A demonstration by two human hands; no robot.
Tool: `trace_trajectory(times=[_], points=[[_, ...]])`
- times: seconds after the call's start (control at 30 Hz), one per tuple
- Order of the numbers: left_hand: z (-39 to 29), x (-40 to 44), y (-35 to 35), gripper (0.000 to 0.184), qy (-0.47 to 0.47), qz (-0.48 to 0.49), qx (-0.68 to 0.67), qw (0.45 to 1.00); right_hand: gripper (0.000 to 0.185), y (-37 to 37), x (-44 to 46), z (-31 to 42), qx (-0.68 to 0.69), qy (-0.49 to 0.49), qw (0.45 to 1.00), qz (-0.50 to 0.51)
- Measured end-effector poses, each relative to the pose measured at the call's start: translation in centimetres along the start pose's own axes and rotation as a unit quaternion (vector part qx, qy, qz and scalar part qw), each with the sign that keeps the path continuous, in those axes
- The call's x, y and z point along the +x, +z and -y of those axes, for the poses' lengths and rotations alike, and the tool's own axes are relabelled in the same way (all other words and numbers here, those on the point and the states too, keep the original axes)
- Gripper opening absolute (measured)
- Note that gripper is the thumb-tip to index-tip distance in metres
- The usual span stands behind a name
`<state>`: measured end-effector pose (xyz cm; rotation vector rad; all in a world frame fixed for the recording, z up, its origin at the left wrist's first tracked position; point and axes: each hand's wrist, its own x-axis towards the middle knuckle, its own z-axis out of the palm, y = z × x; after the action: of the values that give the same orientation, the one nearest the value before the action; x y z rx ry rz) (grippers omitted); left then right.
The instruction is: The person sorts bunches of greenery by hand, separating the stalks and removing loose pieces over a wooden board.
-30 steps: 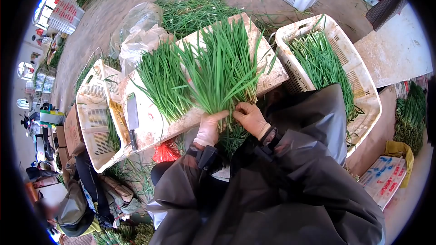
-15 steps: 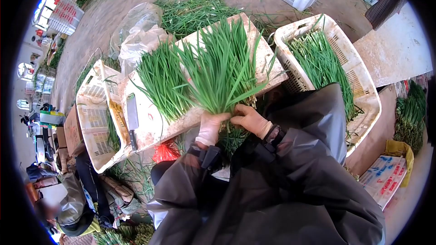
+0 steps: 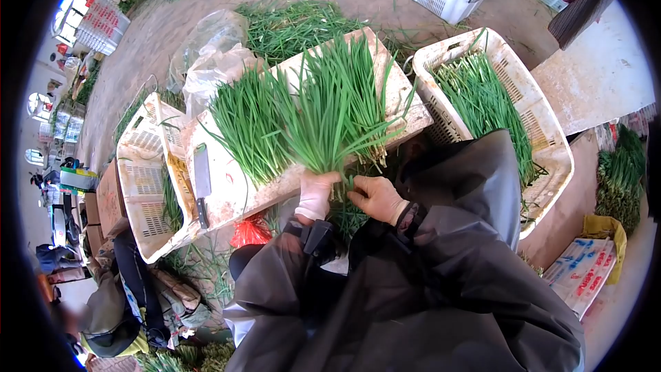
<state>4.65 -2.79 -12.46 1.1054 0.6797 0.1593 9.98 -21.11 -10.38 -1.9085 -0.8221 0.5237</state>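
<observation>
My left hand (image 3: 316, 195), in a pale glove, is wrapped round the lower end of a bunch of long green leaves (image 3: 319, 124) that fans out above it. Just right of the stems is my right hand (image 3: 377, 198), also gloved, its fingers pinched at the bunch's base; what they hold is too small to make out. Behind the bunch, more green leaves (image 3: 249, 127) lie on a pale, dirty board (image 3: 406, 107). A knife (image 3: 202, 178) with a dark handle rests on the board's left end.
A crate (image 3: 556, 158) of cut greens stands at the right, another crate (image 3: 141, 196) at the left. Beyond the board are a plastic bag (image 3: 213, 69) and a heap of greens (image 3: 296, 24). A red bag (image 3: 250, 232) lies below the board. Another person (image 3: 110, 306) is at the lower left.
My right hand has moved slightly down from the bunch's base. The held bunch has shifted a little, and the view has tilted slightly.
</observation>
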Motion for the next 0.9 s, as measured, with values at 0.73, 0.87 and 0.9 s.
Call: trace_trajectory(times=[0.73,0.87,0.9], points=[[-2.4,0.3,-1.5,0.019,-0.176,0.058,-0.156,0.970,0.045,-5.7,5.7,-3.0,-0.339,0.143,0.925,-0.093],[-3.7,0.0,-1.2,0.026,-0.121,0.089,-0.174,0.973,0.041,-7.6,7.1,-5.3,-0.329,0.082,0.933,-0.118],[-3.9,0.1,-1.1,0.027,-0.105,0.085,-0.186,0.973,0.038,-8.5,7.3,-5.7,-0.233,0.107,0.961,-0.105]])
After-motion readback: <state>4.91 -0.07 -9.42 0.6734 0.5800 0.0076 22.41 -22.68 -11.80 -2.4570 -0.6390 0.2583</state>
